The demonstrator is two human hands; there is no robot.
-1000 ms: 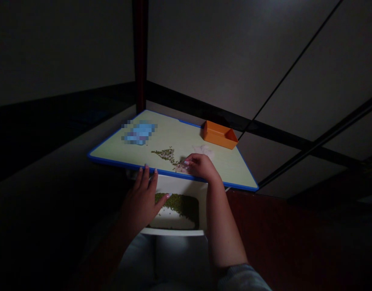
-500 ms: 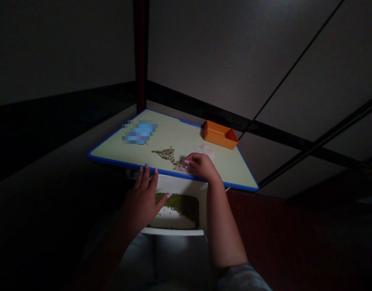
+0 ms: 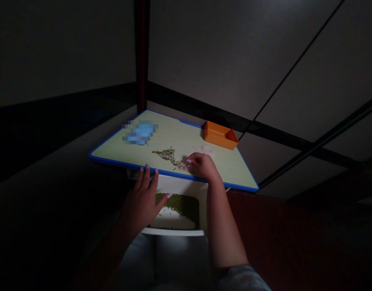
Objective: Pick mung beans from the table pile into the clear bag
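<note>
My right hand (image 3: 203, 165) is low over the tabletop, fingertips pinched together beside a small patch of pale pinkish grains (image 3: 182, 165). Whatever is between those fingertips is too small to make out. Small green beans, which look like mung beans (image 3: 166, 153), are scattered just left of the patch. A second pale heap (image 3: 204, 150) lies beyond my right hand, partly hidden by it. My left hand (image 3: 145, 202) is spread, its fingertips at the table's blue front edge and its thumb over a white drawer (image 3: 170, 221) that holds many more green beans (image 3: 181, 203).
An orange open box (image 3: 220, 136) stands at the back right of the pale, blue-edged table (image 3: 228, 171). A blurred blue item (image 3: 141, 132) lies at the back left. Walls close in behind and to the left, and the red-brown floor (image 3: 264, 230) shows at right.
My right hand has shifted slightly to the right, and a little more of the pale grains shows beside its fingertips. My left hand stays in place.
</note>
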